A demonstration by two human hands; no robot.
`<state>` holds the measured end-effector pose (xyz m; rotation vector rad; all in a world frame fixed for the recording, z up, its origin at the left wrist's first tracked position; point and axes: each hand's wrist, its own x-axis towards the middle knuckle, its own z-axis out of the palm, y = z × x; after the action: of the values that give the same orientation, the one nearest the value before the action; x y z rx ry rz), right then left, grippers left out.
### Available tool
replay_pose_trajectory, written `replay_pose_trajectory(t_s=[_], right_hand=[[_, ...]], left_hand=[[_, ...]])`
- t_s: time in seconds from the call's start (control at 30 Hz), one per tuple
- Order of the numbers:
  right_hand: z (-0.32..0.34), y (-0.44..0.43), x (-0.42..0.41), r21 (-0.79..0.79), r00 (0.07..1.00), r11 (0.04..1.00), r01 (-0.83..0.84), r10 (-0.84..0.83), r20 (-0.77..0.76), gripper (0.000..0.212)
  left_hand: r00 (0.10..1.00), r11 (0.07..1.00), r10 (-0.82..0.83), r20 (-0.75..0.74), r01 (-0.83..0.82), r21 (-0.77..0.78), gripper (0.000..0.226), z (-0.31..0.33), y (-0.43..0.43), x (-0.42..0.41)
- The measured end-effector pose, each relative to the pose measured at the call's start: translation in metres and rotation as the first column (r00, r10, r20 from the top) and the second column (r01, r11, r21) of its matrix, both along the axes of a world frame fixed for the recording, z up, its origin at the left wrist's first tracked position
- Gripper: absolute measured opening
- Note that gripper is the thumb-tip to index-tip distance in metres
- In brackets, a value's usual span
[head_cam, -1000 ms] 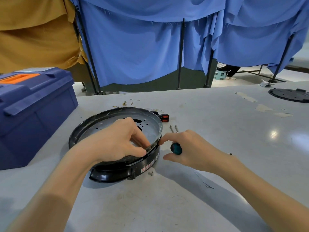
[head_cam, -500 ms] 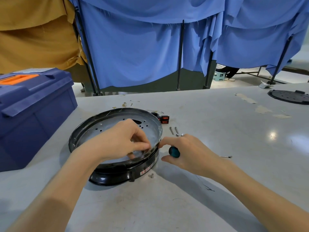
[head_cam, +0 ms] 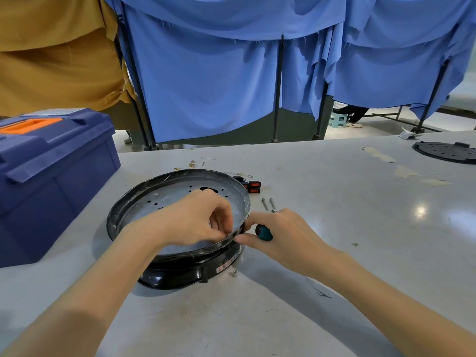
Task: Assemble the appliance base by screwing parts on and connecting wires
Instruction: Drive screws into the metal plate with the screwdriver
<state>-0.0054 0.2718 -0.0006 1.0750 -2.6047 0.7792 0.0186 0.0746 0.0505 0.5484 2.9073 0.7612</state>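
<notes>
The fingers of the left hand are curled in tight and pinch at the rim of the appliance base, on the side close to the person and to the right. I cannot tell if a tiny part sits between them. The right hand is just outside that same bit of rim, and its first finger and thumb reach in to touch it. Its other fingers are wrapped round a screwdriver with a blue-green handle. The fat end of the handle shows, but the metal tip is hidden, so I cannot tell which way it points. I think the tip has to come to the pinched spot next, and the right hand is the closer one. Two long screws lie on the table, just right of the base. The base is round and black, with a flat silver plate full of little holes inside it.
</notes>
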Motion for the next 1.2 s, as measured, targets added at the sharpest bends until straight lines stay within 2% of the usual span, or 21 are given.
replay_pose_trajectory(t_s=[0.27,0.5,0.9,1.1,1.2], right_hand=[[-0.001,-0.001,-0.002,-0.035,1.000,0.999,-0.023,0.023,-0.018,0.032],[-0.002,0.000,-0.002,-0.040,0.999,0.999,-0.033,0.033,-0.002,0.032],[-0.001,0.000,-0.003,-0.052,0.999,0.998,-0.042,0.043,0.006,0.028],[-0.003,0.000,-0.004,-0.064,0.999,0.997,-0.033,0.033,0.002,0.030],[-0.003,0.000,-0.004,-0.066,0.999,0.997,-0.038,0.038,0.006,0.030]], left_hand=[[0.996,0.999,-0.033,0.085,0.031,0.018,0.024,0.001,-0.003,-0.008],[0.988,0.998,-0.055,0.147,0.052,0.024,0.019,0.002,-0.004,-0.010],[0.985,0.991,-0.056,0.164,0.074,-0.108,0.026,0.007,0.004,-0.021],[0.970,0.998,-0.040,0.241,0.051,-0.039,0.025,0.018,0.002,-0.018],[0.974,0.999,-0.039,0.225,0.045,-0.025,0.025,0.026,-0.003,-0.019]])
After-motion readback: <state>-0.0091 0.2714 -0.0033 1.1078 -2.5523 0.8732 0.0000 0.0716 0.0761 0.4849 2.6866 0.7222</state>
